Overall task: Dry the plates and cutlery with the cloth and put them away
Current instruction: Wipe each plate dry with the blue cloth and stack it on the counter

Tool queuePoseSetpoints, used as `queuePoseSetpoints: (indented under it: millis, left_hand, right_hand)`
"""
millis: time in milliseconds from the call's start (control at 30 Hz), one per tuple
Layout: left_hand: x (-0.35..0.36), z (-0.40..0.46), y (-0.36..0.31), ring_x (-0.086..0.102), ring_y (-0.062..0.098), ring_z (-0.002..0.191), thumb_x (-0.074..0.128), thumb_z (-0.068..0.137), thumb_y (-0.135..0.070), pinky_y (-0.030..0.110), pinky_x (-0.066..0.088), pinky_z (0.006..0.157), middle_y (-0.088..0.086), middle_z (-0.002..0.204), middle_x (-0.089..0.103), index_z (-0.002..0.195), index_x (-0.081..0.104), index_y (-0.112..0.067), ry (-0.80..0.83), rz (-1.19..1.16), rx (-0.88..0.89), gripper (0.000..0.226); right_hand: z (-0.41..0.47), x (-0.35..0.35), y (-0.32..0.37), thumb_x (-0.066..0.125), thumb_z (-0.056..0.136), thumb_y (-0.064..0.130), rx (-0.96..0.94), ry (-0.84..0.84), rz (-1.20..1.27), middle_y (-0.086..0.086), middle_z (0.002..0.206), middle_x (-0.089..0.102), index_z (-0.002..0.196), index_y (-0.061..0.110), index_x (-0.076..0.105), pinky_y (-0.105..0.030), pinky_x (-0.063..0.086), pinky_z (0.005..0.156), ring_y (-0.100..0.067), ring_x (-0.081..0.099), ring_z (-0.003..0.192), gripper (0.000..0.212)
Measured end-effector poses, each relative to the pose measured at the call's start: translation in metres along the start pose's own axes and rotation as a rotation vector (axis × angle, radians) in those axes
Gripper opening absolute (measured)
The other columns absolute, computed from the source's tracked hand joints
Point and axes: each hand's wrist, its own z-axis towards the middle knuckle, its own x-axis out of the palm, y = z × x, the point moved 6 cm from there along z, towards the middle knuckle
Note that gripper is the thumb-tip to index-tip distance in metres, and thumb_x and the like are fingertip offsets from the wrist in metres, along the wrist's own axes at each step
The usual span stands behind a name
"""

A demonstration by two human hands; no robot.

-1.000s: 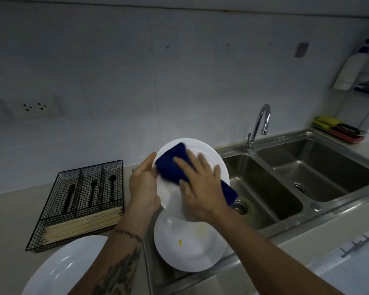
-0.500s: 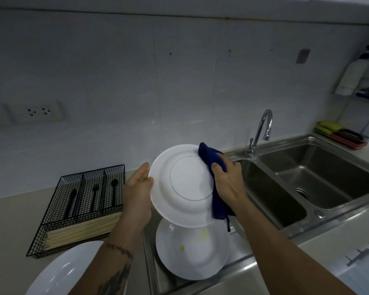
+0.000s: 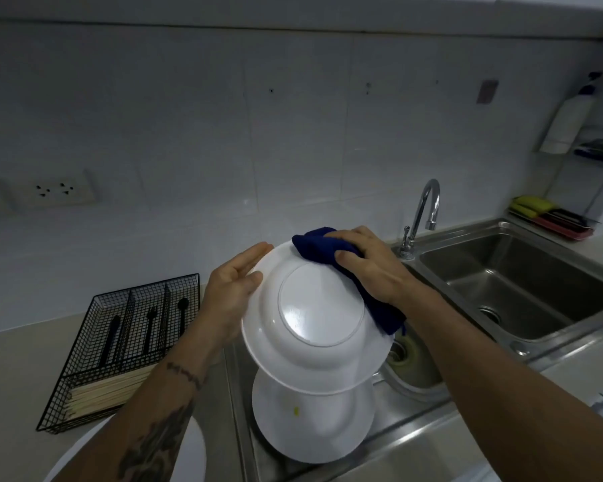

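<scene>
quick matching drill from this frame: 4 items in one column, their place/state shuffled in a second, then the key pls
Things:
1. blue cloth
2. held plate
3. lower plate
4. wire cutlery basket

Places or states:
A. on the counter, left of the sink, black utensils inside
B. pressed to the top rim of a plate by the right hand
C. lying in the sink area, small yellow speck on it
D. underside facing the camera, left hand steadying its left edge

Pairs: 1-B, 2-D, 3-C, 4-A
</scene>
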Motion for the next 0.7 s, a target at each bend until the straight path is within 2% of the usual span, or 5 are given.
queuePoseSetpoints:
  millis: [100,200,400,533,700]
  left_hand:
    - [0.008,-0.002,0.003,0.067,0.014,0.109,0.045,0.094,0.011,0.026,0.057,0.079,-0.009,0.126,0.066,0.12,0.064,-0.025,0.003,-0.204,-0.061,0.048]
    - [0.013,-0.007,0.007,0.066,0.016,0.111,0.042,0.095,0.011,0.031,0.057,0.087,-0.008,0.126,0.066,0.129,0.059,-0.018,0.003,-0.31,-0.1,0.048]
    - [0.013,-0.013,0.014,0.065,0.019,0.113,0.041,0.094,0.011,0.036,0.052,0.094,-0.003,0.126,0.068,0.122,0.062,-0.017,-0.068,-0.394,-0.14,0.044]
    - [0.004,-0.017,0.024,0.066,0.023,0.11,0.041,0.094,0.01,0.04,0.052,0.095,0.0,0.123,0.069,0.127,0.062,-0.013,-0.181,-0.423,-0.174,0.045]
    - [0.006,-0.017,0.034,0.065,0.029,0.112,0.043,0.094,0.01,0.048,0.049,0.102,0.002,0.122,0.07,0.122,0.066,-0.013,-0.185,-0.395,-0.216,0.043]
  right_hand:
    - [0.003,-0.001,0.002,0.042,0.085,0.043,-0.025,-0.064,-0.057,0.004,0.112,0.049,0.128,0.036,0.056,-0.017,0.034,0.086,-0.009,0.052,0.102,0.046]
    - [0.005,-0.003,0.001,0.041,0.085,0.042,-0.021,-0.077,-0.084,0.003,0.11,0.051,0.13,0.035,0.056,-0.016,0.034,0.083,-0.011,0.052,0.1,0.048]
    - [0.001,-0.002,-0.003,0.045,0.092,0.036,-0.007,-0.071,-0.068,0.002,0.113,0.055,0.13,0.035,0.056,-0.02,0.035,0.083,-0.013,0.052,0.102,0.04]
    - [-0.023,0.007,-0.014,0.046,0.099,0.022,0.037,-0.179,-0.019,0.002,0.128,0.054,0.135,0.028,0.054,-0.025,0.033,0.096,-0.016,0.05,0.115,0.037]
    - [-0.044,0.042,-0.012,0.032,0.095,0.042,0.031,-0.166,-0.355,0.002,0.164,0.003,0.153,0.025,0.024,-0.04,0.005,0.122,-0.02,0.001,0.15,0.061]
